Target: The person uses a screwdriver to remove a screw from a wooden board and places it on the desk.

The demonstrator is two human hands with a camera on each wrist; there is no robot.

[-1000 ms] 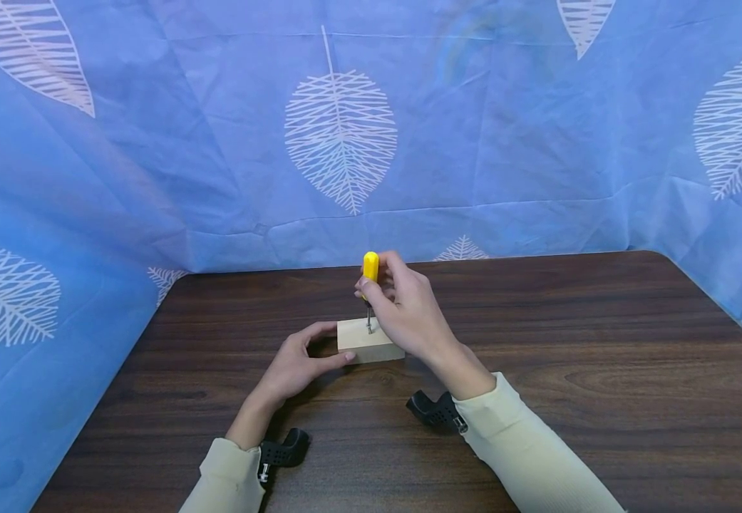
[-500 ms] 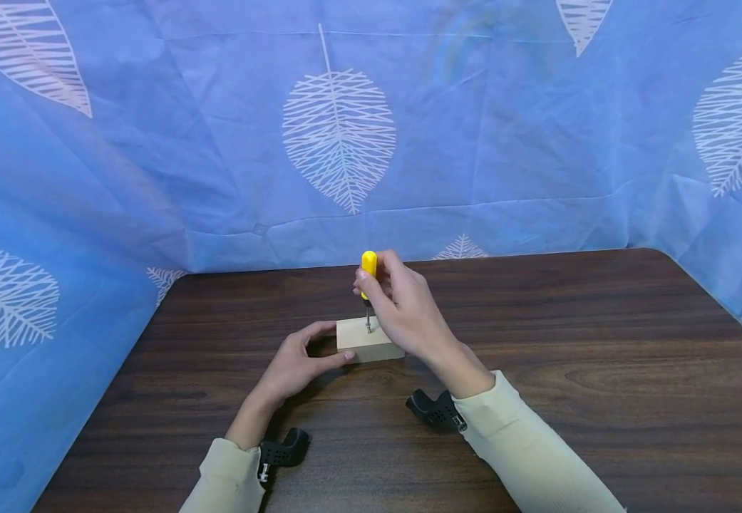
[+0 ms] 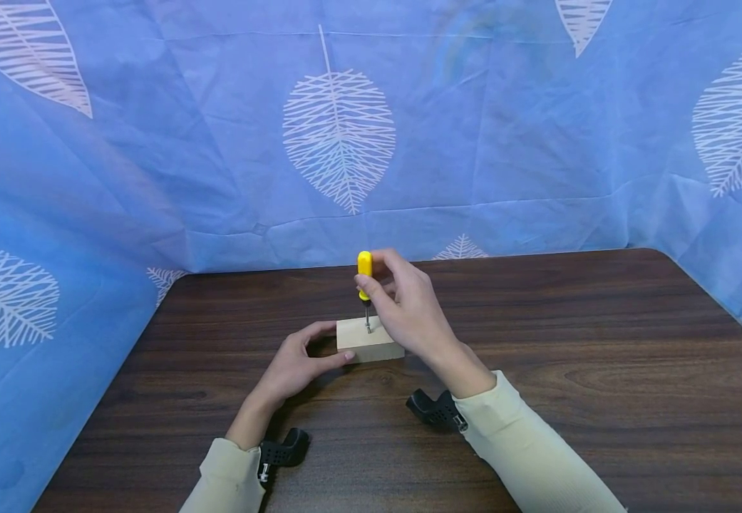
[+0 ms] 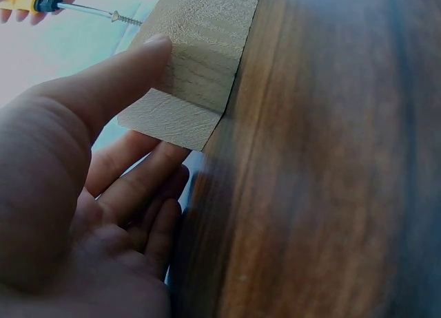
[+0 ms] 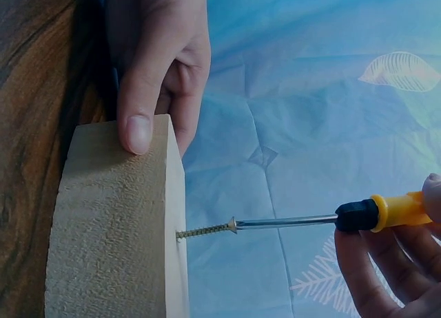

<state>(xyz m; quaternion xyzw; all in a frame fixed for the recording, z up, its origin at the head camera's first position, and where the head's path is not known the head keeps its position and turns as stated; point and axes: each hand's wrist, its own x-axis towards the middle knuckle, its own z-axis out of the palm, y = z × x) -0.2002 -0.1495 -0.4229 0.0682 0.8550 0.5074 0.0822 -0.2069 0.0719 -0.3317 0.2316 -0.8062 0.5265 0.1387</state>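
A pale wooden block lies on the dark table. My left hand grips its left end, thumb on the near side and fingers on the far side. In the right wrist view a screw stands out of the block's top face, with much of its thread showing. My right hand pinches the yellow handle of a screwdriver, held nearly upright over the block. The screwdriver's tip meets the screw head, as the left wrist view also shows at the screw.
The dark wood-grain table reaches back to a blue cloth printed with white leaves. Black wrist-worn devices sit below both wrists, one at the left and one at the right.
The screwdriver's handle has leaned slightly to the left, and my right fingers have shifted a little around it. The block and my left hand have stayed in place.
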